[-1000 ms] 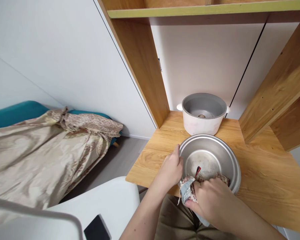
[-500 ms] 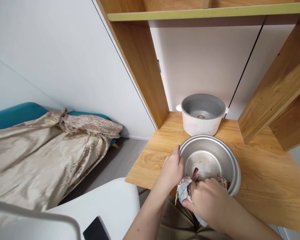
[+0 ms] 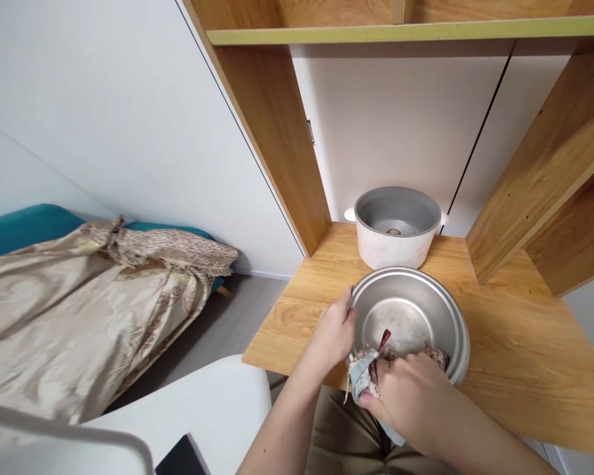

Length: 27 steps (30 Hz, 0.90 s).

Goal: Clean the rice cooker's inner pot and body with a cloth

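A round metal pot point(image 3: 410, 320), like a rice cooker's inner pot, rests tilted toward me at the front of the wooden desk. My left hand point(image 3: 335, 330) grips its left rim, thumb on top and fingers mostly hidden. My right hand point(image 3: 408, 392) is closed around a crumpled, patterned cloth point(image 3: 363, 373) and presses it against the near inside wall. A small red and black tag point(image 3: 385, 340) sticks up from the cloth. Behind the pot stands a white rice cooker body point(image 3: 396, 247) without a lid, its grey inside showing.
A yellow-edged shelf point(image 3: 406, 30) crosses above the wooden desk point(image 3: 297, 316), with upright wooden panels at both sides. At left are a white chair point(image 3: 222, 396) with a dark flat object point(image 3: 183, 456) on it and a teal sofa point(image 3: 34, 224) under a beige cover.
The view has shifted slightly, moving everything a little to the left. Both hands keep their hold on the pot and the cloth, with little other visible change.
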Available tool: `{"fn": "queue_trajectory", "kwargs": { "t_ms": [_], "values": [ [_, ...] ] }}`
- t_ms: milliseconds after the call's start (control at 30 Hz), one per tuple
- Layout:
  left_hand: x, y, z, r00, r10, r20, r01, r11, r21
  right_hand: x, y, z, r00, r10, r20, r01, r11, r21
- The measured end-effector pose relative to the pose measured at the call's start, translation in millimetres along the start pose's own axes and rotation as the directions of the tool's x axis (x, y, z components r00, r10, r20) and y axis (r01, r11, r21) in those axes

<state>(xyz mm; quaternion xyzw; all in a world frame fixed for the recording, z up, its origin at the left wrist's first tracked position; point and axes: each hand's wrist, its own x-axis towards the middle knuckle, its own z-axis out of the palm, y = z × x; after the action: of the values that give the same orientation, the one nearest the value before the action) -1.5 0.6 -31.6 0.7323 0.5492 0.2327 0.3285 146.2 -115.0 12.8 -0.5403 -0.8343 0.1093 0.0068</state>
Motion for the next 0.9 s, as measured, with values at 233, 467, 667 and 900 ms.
{"fn": "queue_trajectory", "kwargs": {
  "t_ms": [233,467,667,900],
  "values": [
    [5.7,1.7,-1.5,1.0,0.002,0.021,-0.002,1.0,-0.018,-6.2,8.0,-7.0,0.998,-0.031,0.046,0.034,0.997,-0.066],
    [2.9,7.2,1.9,0.999,0.013,-0.029,-0.013,1.0,-0.006,3.8,1.6,9.8,0.99,-0.092,-0.112,0.086,0.995,-0.057],
    [5.6,-0.8,4.9,0.998,0.035,-0.054,-0.038,0.997,-0.065,16.1,-11.3,-0.3,1.0,0.028,-0.002,-0.028,1.0,0.007],
    [11.1,-4.9,-2.4,0.999,0.049,-0.004,-0.049,0.994,-0.099,1.6,7.2,6.6,0.997,-0.049,-0.066,0.046,0.998,-0.044]
  ]
}}
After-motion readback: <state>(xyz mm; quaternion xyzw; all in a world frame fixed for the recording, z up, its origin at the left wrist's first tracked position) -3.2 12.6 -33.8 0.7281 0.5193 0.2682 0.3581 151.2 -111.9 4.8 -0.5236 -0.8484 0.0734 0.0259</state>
